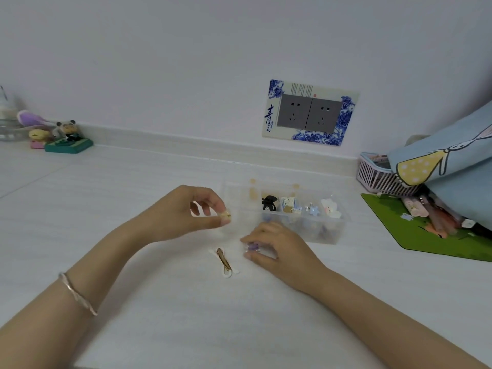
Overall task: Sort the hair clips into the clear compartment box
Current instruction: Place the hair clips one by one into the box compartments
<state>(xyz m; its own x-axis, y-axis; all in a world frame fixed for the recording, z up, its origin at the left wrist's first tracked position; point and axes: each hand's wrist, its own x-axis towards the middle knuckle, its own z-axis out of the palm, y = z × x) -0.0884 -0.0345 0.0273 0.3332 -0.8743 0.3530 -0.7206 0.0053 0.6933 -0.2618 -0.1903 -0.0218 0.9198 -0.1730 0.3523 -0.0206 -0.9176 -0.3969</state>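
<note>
A small cream-yellow clip (225,214) is pinched between the thumb and curled fingertips of the left hand (197,211), which is held above the white desk (159,328), just to the left of the clear compartment box (342,227). The right hand (279,245) is rested on the desk directly in front of the box, its fingers curled round a purple clip (252,246) that is gripped against the thumb. Between the two hands, a gold bar clip (224,260) backed by a white bow is seen lying flat on the desk, touched by neither hand. In the far row of the box, four compartments are filled: a black claw clip (269,202) at the left, then a lace-trimmed clip (288,203), a blue star clip (313,209) and a white fluffy clip (330,208) at the right. Blue and purple pieces can be seen through the near wall, but they are too blurred to be told apart. A thin bangle (77,292) is worn on the left wrist. A green mat (426,235) is laid to the right of the box, with a pink basket (372,174) behind it. Small figurines (66,137) are set at the far left against the wall, on which a double socket (310,114) framed in blue and white is mounted.
</note>
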